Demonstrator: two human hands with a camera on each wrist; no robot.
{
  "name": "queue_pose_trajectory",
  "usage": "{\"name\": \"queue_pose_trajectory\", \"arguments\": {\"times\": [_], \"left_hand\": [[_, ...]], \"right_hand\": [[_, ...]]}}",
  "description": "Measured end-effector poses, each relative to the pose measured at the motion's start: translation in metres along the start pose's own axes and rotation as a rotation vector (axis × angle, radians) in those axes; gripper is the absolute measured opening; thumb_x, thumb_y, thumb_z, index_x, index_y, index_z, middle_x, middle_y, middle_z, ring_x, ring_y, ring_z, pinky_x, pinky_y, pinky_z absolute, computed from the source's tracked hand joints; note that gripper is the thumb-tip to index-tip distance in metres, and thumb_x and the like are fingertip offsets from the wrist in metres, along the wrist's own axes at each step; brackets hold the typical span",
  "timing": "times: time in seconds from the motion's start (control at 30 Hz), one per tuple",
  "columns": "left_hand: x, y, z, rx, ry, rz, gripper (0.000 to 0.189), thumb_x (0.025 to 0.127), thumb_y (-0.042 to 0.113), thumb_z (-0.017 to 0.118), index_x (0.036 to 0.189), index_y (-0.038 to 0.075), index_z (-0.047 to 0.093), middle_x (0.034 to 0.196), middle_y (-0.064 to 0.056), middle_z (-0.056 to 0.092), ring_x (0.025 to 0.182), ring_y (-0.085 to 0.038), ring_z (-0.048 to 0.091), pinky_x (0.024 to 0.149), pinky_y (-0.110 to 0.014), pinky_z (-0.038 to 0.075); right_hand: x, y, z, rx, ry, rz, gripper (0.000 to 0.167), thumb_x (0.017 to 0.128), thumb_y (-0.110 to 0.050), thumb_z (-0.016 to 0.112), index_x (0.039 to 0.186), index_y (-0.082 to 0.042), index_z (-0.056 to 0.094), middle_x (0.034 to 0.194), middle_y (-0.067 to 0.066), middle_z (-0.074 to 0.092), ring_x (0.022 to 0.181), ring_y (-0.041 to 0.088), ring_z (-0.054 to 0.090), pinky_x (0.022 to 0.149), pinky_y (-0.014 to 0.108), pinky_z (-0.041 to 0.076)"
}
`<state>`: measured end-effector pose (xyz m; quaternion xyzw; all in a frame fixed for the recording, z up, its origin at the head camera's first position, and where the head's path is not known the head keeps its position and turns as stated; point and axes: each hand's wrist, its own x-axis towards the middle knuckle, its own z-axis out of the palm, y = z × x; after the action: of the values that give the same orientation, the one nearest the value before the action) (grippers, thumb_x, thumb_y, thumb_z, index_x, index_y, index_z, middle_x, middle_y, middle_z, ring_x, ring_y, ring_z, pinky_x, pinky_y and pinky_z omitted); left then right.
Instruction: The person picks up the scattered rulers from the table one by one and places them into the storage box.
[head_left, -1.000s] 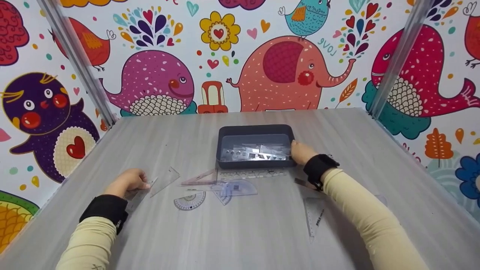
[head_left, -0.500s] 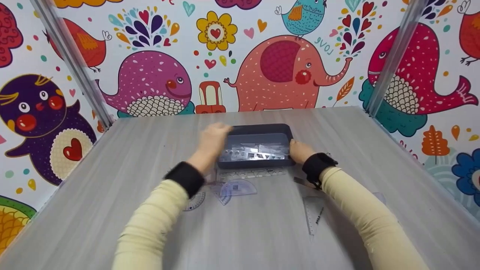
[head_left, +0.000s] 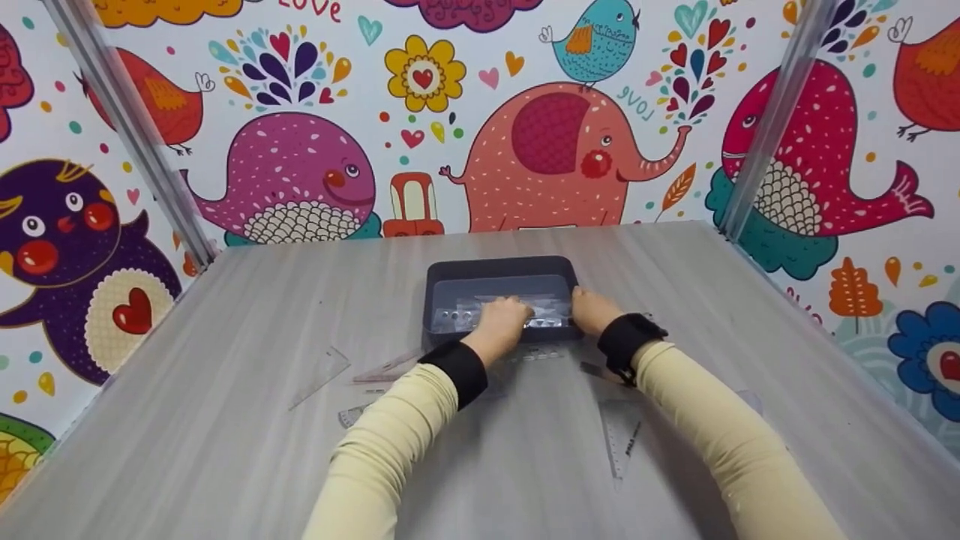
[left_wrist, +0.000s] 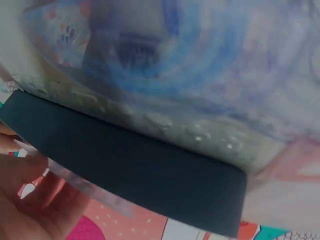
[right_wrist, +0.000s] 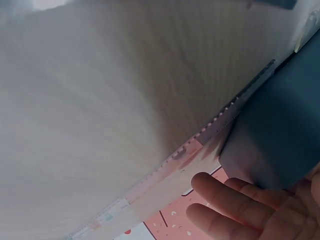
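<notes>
A dark grey rectangular box (head_left: 496, 267) stands on the table with several clear rulers (head_left: 555, 306) inside. My left hand (head_left: 501, 328) is over the front of the box. In the left wrist view, its thumb and fingers pinch a clear ruler (left_wrist: 92, 192) along the outside of the dark box wall (left_wrist: 140, 160); only part of this strip shows. At the box's right end, my right hand (head_left: 596, 309) grips the wall. In the right wrist view its fingers (right_wrist: 240, 205) are beside the box's corner, with the thumb hidden.
Left of the box lie a clear set square (head_left: 322, 376), a pinkish set square (head_left: 386, 367) and a protractor (head_left: 351, 415). Another ruler (head_left: 540, 354) lies along the box's front. A set square (head_left: 621, 439) and a small dark-ended strip (head_left: 596, 370) lie near the right forearm.
My left hand has lifted the clear ruler from the left of the table and carried it right, over the box. My right hand has stayed at the box's right end.
</notes>
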<state>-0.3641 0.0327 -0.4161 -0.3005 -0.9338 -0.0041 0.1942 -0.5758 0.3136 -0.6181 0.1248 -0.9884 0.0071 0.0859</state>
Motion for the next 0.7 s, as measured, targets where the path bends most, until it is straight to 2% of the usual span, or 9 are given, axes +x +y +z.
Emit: {"name": "queue_pose_trajectory", "arguments": {"times": [0.03,0.13,0.2,0.27,0.37,0.47,0.5,0.63,0.7], "left_hand": [[0.006,-0.007,0.017,-0.05,-0.032,-0.008,0.024,0.079,0.008,0.06,0.089,0.025,0.072,0.087,-0.001,0.069,0.078,-0.023,0.064,0.059,-0.038,0.052],[0.02,-0.027,0.078,-0.098,0.019,0.007,0.027,0.074,0.008,0.059,0.088,0.028,0.071,0.084,0.005,0.07,0.074,-0.02,0.065,0.056,-0.036,0.05],[0.026,-0.034,0.092,-0.164,-0.021,-0.011,0.027,0.074,0.007,0.059,0.088,0.026,0.071,0.083,0.005,0.07,0.074,-0.019,0.066,0.058,-0.035,0.05],[0.017,-0.028,0.066,-0.198,-0.054,-0.039,0.026,0.075,0.004,0.059,0.091,0.021,0.07,0.084,0.0,0.07,0.077,-0.021,0.066,0.061,-0.037,0.051],[-0.005,-0.014,-0.004,-0.261,-0.144,-0.097,0.021,0.084,0.007,0.058,0.102,0.013,0.067,0.094,-0.006,0.07,0.087,-0.024,0.066,0.07,-0.038,0.053],[-0.023,-0.016,-0.04,-0.309,-0.111,-0.111,0.024,0.087,0.008,0.057,0.109,0.008,0.064,0.102,-0.011,0.067,0.093,-0.028,0.064,0.074,-0.039,0.052],[-0.028,-0.02,-0.046,-0.316,-0.074,-0.108,0.024,0.086,0.008,0.058,0.11,0.007,0.063,0.103,-0.013,0.066,0.092,-0.03,0.063,0.074,-0.039,0.052],[-0.056,-0.059,-0.058,-0.367,0.108,-0.124,0.031,0.081,-0.002,0.058,0.111,0.001,0.061,0.102,-0.019,0.064,0.091,-0.035,0.061,0.077,-0.043,0.051],[-0.076,-0.084,-0.063,-0.369,0.131,-0.201,0.034,0.08,-0.005,0.055,0.114,-0.002,0.058,0.106,-0.022,0.061,0.095,-0.037,0.059,0.08,-0.044,0.049]], "right_hand": [[0.0,0.0,0.001,0.0,0.003,-0.001,0.048,0.09,-0.016,0.038,0.132,0.006,0.033,0.117,0.026,0.053,0.1,0.04,0.057,0.079,0.053,0.047],[-0.001,-0.001,-0.001,0.002,0.02,-0.004,0.045,0.091,-0.014,0.036,0.131,0.007,0.034,0.115,0.026,0.054,0.098,0.039,0.058,0.079,0.053,0.047],[-0.005,-0.006,-0.009,0.006,0.029,-0.008,0.043,0.09,-0.012,0.037,0.128,0.008,0.036,0.111,0.026,0.055,0.094,0.04,0.059,0.076,0.053,0.048],[-0.014,-0.015,-0.024,0.011,0.035,-0.014,0.04,0.088,-0.01,0.038,0.124,0.009,0.038,0.107,0.027,0.056,0.091,0.04,0.059,0.074,0.052,0.049],[-0.032,-0.032,-0.053,0.004,0.048,-0.051,0.039,0.086,-0.01,0.042,0.118,0.012,0.04,0.101,0.028,0.058,0.087,0.041,0.06,0.071,0.051,0.049],[-0.039,-0.04,-0.064,0.005,0.058,-0.052,0.038,0.083,-0.01,0.046,0.114,0.012,0.044,0.098,0.029,0.06,0.086,0.041,0.06,0.071,0.05,0.049],[-0.038,-0.039,-0.061,-0.003,0.067,-0.054,0.037,0.083,-0.01,0.046,0.113,0.012,0.044,0.097,0.029,0.06,0.085,0.041,0.061,0.07,0.05,0.049],[0.015,0.012,0.022,-0.015,0.05,-0.017,0.041,0.088,-0.014,0.041,0.122,0.008,0.041,0.103,0.026,0.059,0.089,0.04,0.06,0.071,0.052,0.048],[0.02,0.015,0.025,-0.022,0.015,-0.008,0.044,0.091,-0.016,0.038,0.128,0.008,0.037,0.109,0.026,0.058,0.093,0.04,0.059,0.074,0.053,0.048]]}}
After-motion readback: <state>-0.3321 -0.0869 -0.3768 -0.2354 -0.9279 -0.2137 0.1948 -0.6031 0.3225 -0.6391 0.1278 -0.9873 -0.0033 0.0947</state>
